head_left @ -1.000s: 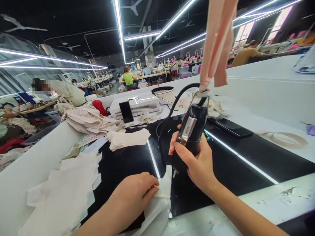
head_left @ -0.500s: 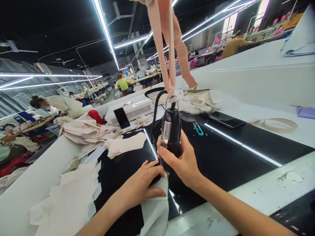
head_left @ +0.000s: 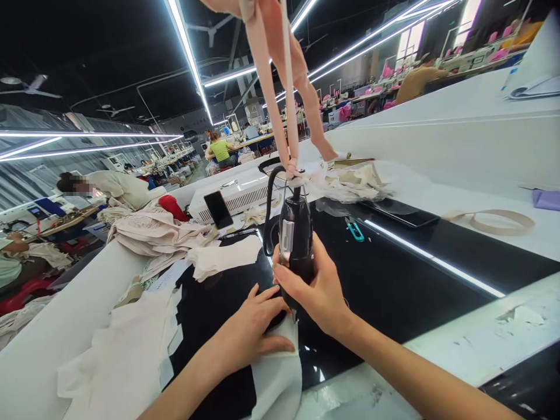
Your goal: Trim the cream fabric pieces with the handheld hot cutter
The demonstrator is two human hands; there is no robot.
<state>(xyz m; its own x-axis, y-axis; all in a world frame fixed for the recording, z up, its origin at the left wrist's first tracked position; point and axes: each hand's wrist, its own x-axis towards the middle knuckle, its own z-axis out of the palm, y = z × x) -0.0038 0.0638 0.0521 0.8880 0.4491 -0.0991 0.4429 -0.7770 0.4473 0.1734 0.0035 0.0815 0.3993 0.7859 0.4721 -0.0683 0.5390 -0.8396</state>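
On the glossy black worktop (head_left: 394,280), a black handheld corded tool (head_left: 296,245) is gripped upright in the right hand (head_left: 317,289). Just below-left of its tip, the white fabric piece (head_left: 277,373) is pressed flat under the left hand (head_left: 251,326), fingers spread.

hands: 2, left (head_left: 251,326) and right (head_left: 317,289) | black hand tool (head_left: 296,245): 1 | phones: 2, propped (head_left: 217,209) and flat (head_left: 405,216) | teal snips (head_left: 353,228): 1 | tape ring (head_left: 501,222): 1

The glossy black glass-like table (head_left: 394,274) mirrors the lights. The white cloth piece (head_left: 277,379) looks matt and soft. The black plastic hand tool (head_left: 297,245) carries a shiny metal strip.
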